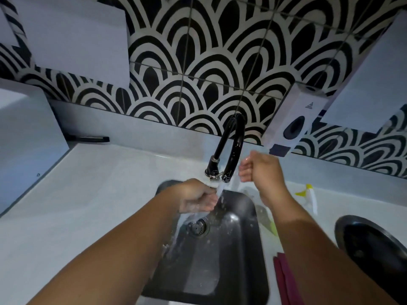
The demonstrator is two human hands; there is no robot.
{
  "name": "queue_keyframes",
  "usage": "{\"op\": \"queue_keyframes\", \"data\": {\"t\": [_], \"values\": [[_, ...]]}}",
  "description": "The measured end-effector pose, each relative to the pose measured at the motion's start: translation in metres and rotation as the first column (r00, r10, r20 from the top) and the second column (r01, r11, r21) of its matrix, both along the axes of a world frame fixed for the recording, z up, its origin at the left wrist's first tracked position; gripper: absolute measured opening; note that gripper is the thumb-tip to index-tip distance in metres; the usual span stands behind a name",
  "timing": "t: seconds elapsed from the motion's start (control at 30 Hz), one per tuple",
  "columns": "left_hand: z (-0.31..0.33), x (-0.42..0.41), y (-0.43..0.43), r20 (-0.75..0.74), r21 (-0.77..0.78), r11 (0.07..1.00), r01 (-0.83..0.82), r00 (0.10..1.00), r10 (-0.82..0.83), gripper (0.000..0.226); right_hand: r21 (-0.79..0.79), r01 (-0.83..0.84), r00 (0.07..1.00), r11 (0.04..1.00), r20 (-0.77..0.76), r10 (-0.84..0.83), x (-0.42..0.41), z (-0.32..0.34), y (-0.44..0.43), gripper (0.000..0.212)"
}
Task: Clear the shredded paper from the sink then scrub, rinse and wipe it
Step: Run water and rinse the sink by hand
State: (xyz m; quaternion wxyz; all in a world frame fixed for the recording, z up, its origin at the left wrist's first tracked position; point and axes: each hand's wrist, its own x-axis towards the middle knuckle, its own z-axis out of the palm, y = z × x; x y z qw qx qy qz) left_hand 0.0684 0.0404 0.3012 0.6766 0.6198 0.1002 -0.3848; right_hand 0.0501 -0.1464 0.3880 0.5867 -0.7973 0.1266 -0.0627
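Water runs from the black faucet [231, 148] into the dark sink [220, 260], and no shredded paper shows in the basin, so you look to be at the rinse. Your left hand [196, 198] sits cupped under the stream at the basin's back left, fingers curled loosely and holding nothing that I can see; the water sheets off it toward the drain strainer [198, 226]. Your right hand [261, 170] hangs above the sink's right rim, beside the spout, half-curled and empty as far as the view shows; it is near the wall soap dispenser [295, 126] but not touching it. To rinse well, use that cupped left hand to throw water up the side walls and into the back corners, where suds and paper scraps tend to cling, then work everything down to the strainer. Check the strainer holes for caught shreds; the low light makes that hard to judge from here. Keep the splash inside the basin, since the white counter [99, 194] is already wet near the left rim. A folded maroon cloth [286, 280] lies on the counter just right of the sink, within reach for the wipe. The spray bottle [310, 194] lies behind your right forearm.
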Motion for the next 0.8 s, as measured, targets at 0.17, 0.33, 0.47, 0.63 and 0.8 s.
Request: {"op": "queue_keyframes", "data": {"t": [0.17,0.33,0.47,0.63,0.8], "values": [[0.068,0.000,0.003,0.312,0.188,0.967,0.169,0.924,-0.222,0.029,0.564,0.131,0.925,0.815,-0.365,0.104,-0.015,-0.105,0.007,0.036],[0.123,-0.001,-0.016,0.634,0.218,0.971,0.099,0.742,-0.218,0.022,0.825,0.321,0.884,0.465,-0.438,0.165,-0.021,-0.144,0.041,0.015],[0.114,0.008,-0.020,0.811,0.213,0.944,-0.253,0.584,-0.026,0.008,0.846,0.428,0.868,0.319,-0.483,0.117,-0.018,-0.143,0.046,0.014],[0.099,0.018,-0.030,0.789,0.138,0.918,-0.373,0.602,0.126,0.030,0.840,0.514,0.843,0.173,-0.532,0.078,-0.007,-0.170,0.034,0.021],[0.100,0.023,-0.037,0.763,0.197,0.944,-0.264,0.646,0.021,0.038,0.840,0.495,0.850,0.223,-0.521,0.078,0.024,-0.168,0.017,0.031]]}}
